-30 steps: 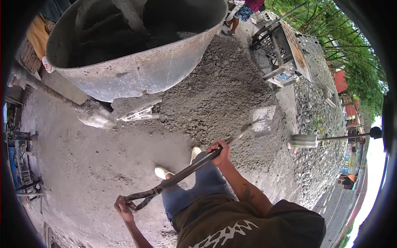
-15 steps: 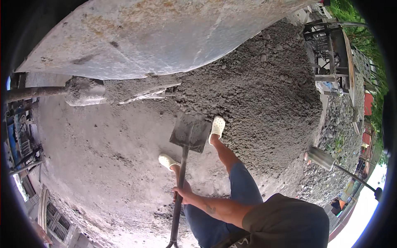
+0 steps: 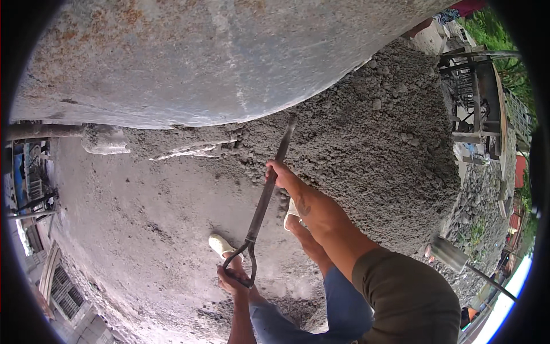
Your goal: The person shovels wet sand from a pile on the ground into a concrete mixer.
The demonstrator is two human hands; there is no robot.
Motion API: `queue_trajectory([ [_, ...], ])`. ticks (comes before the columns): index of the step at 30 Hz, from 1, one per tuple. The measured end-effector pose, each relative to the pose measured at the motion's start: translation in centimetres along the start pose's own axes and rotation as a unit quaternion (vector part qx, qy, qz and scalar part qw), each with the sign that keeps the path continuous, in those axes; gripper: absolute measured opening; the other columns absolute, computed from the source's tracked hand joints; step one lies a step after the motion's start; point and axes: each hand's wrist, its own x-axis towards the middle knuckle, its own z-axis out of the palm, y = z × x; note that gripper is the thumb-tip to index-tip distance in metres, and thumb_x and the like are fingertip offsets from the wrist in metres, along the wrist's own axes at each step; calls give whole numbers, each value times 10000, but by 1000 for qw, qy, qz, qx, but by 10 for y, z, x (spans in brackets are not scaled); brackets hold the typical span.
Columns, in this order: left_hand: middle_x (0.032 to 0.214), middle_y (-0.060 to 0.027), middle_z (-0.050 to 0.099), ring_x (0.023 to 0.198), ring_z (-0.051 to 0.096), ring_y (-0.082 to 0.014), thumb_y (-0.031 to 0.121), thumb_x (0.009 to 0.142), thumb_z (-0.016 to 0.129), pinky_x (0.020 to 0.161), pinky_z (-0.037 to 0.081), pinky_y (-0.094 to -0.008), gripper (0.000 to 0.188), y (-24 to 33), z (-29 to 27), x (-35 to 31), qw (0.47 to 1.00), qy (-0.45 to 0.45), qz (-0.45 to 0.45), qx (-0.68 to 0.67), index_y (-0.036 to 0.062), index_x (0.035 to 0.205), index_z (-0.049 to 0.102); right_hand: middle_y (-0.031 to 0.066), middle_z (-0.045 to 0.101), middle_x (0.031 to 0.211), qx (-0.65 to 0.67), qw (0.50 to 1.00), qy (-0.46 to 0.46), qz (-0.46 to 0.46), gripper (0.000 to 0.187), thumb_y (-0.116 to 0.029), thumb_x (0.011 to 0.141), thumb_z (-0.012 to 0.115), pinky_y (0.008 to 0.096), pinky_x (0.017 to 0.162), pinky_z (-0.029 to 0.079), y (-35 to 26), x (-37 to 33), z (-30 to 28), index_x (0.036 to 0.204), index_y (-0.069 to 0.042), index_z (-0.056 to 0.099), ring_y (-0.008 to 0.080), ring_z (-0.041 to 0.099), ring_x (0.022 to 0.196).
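A shovel (image 3: 268,198) slants from low centre up to the heap of wet grey gravel mix (image 3: 366,137). Its blade is out of sight, sunk in or behind the mix at the far end. My left hand (image 3: 234,281) grips the D-shaped handle at the near end. Farther up, my right hand (image 3: 277,172) is wrapped around the shaft, with that arm stretched across my body. Above the shovel hangs the curved lower edge of a large rusty grey metal body (image 3: 189,69).
My feet, in white clogs (image 3: 220,246), stand on the grey concrete floor (image 3: 137,206) beside the heap. At left a dark rod (image 3: 46,131) ends in a caked metal piece (image 3: 106,139). A flat metal plate on a rod (image 3: 450,255) is at right, near loose stones (image 3: 470,215).
The shovel has moved forward, from the floor between my feet into the heap under the metal body. My right hand travelled forward with it. My left hand on the handle has come into view.
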Motion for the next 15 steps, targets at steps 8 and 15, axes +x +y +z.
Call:
queue_trajectory([
  [8, 461, -24, 367, 342, 384, -161, 477, 954, 499, 334, 335, -315, 517, 10, -79, -3, 998, -49, 15, 25, 105, 607, 405, 42, 496, 626, 46, 999, 7, -11, 104, -111, 819, 671, 468, 591, 504, 32, -85, -16, 822, -93, 568, 217, 526, 545],
  [15, 484, -52, 513, 365, 432, -137, 429, 959, 512, 405, 380, -290, 497, 56, -122, -14, 924, -278, 222, 141, 59, 631, 470, 36, 463, 610, 191, 973, 30, -123, 206, -129, 797, 672, 440, 580, 447, 33, -250, -50, 719, -115, 481, 213, 482, 554],
])
